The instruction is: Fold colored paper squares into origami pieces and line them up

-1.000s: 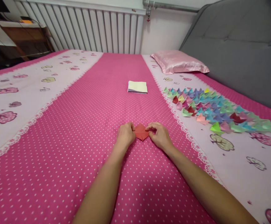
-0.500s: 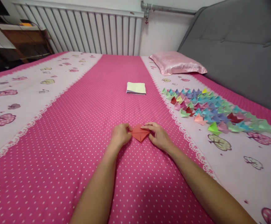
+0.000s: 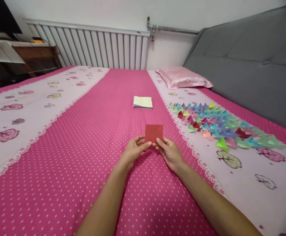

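Observation:
A small red folded paper square (image 3: 154, 132) is held upright above the pink dotted bedspread (image 3: 89, 137). My left hand (image 3: 133, 151) pinches its lower left edge and my right hand (image 3: 170, 153) pinches its lower right edge, thumbs and fingers closed on the paper. Beyond it a stack of pale yellow paper sheets (image 3: 142, 102) lies on the bed. To the right, several folded paper pieces (image 3: 214, 123) in green, blue, pink and red lie in rows.
A pink satin pillow (image 3: 182, 77) lies at the back right by the grey padded headboard (image 3: 246, 62). A white radiator (image 3: 93, 49) runs along the far wall, and a wooden shelf (image 3: 32, 55) stands at the back left.
The red paper was lying on the bed, pressed by both hands; now both hands have lifted it and hold it upright. The camera has tilted up a little.

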`<state>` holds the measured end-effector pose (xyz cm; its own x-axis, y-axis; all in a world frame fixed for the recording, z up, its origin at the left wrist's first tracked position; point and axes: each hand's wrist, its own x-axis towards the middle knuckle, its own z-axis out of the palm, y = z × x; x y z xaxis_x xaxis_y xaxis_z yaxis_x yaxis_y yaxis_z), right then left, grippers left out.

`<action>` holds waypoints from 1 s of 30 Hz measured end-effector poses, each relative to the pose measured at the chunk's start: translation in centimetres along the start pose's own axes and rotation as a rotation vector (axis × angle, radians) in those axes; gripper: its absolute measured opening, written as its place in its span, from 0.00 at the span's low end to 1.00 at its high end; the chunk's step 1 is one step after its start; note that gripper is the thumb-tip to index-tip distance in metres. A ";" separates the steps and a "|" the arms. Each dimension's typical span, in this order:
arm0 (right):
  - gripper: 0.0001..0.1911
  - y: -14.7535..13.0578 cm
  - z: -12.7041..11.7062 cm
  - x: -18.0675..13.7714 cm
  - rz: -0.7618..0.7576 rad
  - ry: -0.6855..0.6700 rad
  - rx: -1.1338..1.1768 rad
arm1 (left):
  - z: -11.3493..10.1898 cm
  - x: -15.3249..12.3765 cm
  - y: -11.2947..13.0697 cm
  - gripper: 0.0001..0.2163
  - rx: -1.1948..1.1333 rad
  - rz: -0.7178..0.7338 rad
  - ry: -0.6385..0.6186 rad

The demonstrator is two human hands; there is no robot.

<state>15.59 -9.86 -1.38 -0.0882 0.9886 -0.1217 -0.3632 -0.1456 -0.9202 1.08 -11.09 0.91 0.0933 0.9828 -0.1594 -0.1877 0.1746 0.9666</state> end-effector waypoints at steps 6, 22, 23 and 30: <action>0.17 0.1 1.1 -1.3 0.109 -0.048 0.036 | 1.1 0.1 -0.8 0.14 -0.137 0.105 0.106; 0.15 -1.9 -1.5 -0.2 -0.002 -0.265 -0.440 | -1.0 0.2 -0.6 0.08 0.581 0.106 -0.133; 0.15 -1.6 -1.5 0.0 0.004 -0.232 -0.426 | -0.9 0.5 -0.8 0.12 0.568 0.165 -0.046; 0.07 -0.3 -2.6 1.3 -0.173 -0.044 -0.676 | -1.4 0.8 -0.3 0.13 0.830 0.355 0.147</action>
<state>18.00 -8.41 -2.21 -0.1234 0.9911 0.0493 0.2802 0.0824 -0.9564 -0.18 -10.30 0.17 0.0279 0.9781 0.2063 0.5875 -0.1830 0.7883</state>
